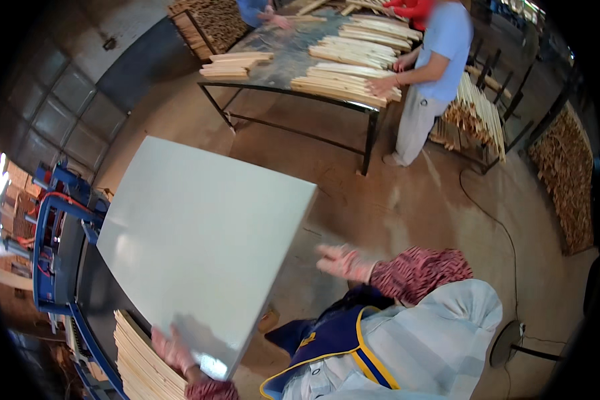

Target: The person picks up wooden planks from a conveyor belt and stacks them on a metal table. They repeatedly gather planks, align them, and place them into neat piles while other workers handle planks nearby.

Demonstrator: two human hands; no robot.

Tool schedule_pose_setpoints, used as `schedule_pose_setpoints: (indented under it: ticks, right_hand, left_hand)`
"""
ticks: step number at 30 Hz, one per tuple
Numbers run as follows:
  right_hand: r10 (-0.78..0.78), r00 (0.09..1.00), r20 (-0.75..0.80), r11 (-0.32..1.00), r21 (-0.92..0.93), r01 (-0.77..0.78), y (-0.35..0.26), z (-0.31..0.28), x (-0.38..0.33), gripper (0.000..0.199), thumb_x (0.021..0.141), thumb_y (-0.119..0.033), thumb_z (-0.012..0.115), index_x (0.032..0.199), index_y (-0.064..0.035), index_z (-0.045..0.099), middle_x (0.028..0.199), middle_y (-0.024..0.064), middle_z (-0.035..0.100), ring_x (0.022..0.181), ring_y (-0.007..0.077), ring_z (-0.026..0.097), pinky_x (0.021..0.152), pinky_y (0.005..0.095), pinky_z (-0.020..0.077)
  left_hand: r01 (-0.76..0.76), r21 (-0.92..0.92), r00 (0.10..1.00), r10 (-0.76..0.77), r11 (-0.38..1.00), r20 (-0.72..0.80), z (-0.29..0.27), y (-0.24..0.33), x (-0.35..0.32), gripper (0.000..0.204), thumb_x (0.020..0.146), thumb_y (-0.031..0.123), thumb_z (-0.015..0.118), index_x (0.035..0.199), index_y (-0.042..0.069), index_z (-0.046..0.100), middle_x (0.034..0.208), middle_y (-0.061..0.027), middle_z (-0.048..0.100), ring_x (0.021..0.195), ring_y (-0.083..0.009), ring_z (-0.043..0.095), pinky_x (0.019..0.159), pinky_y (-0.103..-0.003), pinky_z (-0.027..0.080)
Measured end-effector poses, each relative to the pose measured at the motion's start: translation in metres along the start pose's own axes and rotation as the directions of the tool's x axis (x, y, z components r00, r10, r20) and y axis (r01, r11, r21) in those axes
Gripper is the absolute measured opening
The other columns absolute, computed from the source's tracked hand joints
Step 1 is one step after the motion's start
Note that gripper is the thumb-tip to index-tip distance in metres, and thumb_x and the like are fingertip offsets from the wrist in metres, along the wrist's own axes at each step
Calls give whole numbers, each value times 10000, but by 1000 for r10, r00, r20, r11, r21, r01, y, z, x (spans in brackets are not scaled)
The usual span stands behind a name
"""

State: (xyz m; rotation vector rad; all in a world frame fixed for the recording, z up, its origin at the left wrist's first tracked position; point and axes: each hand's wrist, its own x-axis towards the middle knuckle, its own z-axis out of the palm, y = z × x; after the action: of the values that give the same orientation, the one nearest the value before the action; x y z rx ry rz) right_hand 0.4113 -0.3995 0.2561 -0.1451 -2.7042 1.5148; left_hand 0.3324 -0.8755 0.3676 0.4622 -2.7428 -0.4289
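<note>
From where I stand, the blue machine (45, 250) is at far left, its dark bed (103, 297) running alongside the person. Next come the strips (143, 363), pale wood laid side by side in a thick row at the lower edge; plenty look left here. The left hand (173, 350) is right where the strips meet the white worktop (200, 220) — fingers spread, gripping nothing that I can see, though whether it touches either I can't tell.

Beyond, the far worktop (283, 50) carries a small bundle (237, 65) on its near left. The right hand (343, 262) is off the white worktop's right side, over the floor, fingers loose and nothing in them. So I'd judge this a gap between pieces — how many are done, I can't say.

Further right, piles (347, 80) of strips sit sorted into rows on the far worktop, and a co-worker (440, 63) in light blue has both hands at the nearest one. Past that, a rack (477, 117) and a tall stack (567, 180) hold more wood.
</note>
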Motion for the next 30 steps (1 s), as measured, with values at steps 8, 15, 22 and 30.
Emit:
schedule_pose_setpoints:
  ticks: [8, 15, 22, 30]
  right_hand:
    - [60, 995, -83, 991, 121, -50, 59, -74, 4, 522, 861, -358, 614, 1299, -90, 521, 1093, 191, 662, 1026, 349, 629, 864, 401, 498]
    - [249, 967, -47, 895, 394, -211, 67, -79, 12, 482, 886, -329, 598, 1288, -73, 523, 1033, 200, 661, 995, 314, 639, 866, 376, 487]
    - [462, 854, -238, 876, 274, -397, 132, -154, 47, 466, 899, -376, 582, 1275, -104, 549, 1045, 194, 665, 1015, 337, 634, 865, 401, 492]
    - [203, 849, -488, 957, -85, -278, 167, -291, 183, 560, 879, -416, 596, 1313, -69, 531, 1270, 206, 580, 1173, 353, 554, 992, 415, 436]
  left_hand:
    - [-519, 317, 853, 457, 794, 253, 164, 267, 60, 654, 972, 537, 332, 1477, 122, 315, 1521, -161, 307, 1397, -341, 274, 1142, -452, 209]
    - [-362, 391, 926, 280, 846, 253, 219, 326, 168, 702, 944, 630, 292, 1511, 217, 253, 1563, -107, 246, 1424, -317, 238, 1139, -459, 182]
    - [-207, 379, 964, 122, 902, 235, 228, 346, 236, 711, 940, 650, 268, 1524, 248, 210, 1584, -85, 198, 1441, -296, 205, 1155, -446, 152]
    - [-162, 255, 980, 125, 953, 153, 229, 319, 250, 676, 955, 595, 308, 1488, 180, 316, 1544, -107, 283, 1423, -281, 238, 1157, -397, 176]
